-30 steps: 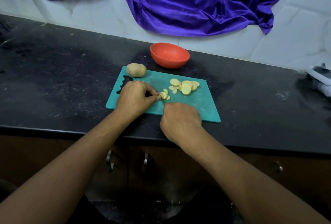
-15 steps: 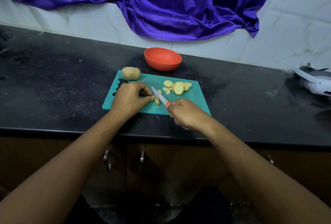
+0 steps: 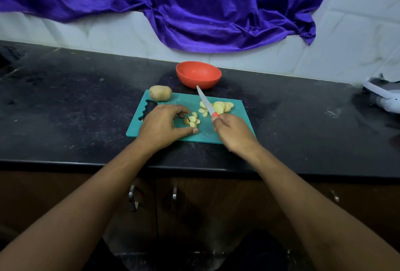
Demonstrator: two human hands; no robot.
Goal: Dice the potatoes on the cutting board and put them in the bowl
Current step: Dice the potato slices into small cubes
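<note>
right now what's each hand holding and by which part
The right hand grips the knife by its red handle. The left hand brackets the cut potato pieces on the cutting board without clearly gripping them.

**Knife lifted, left hand loosened**

The right hand (image 3: 234,132) has drawn back to the right and raised the knife (image 3: 205,103) off the cut; its blade now slants away, tip towards the bowl (image 3: 198,74). The left hand (image 3: 161,126) no longer pinches the potato: thumb and fingers (image 3: 184,111) have spread apart, and the diced pieces (image 3: 192,120) lie uncovered between them as a small heap.
</note>
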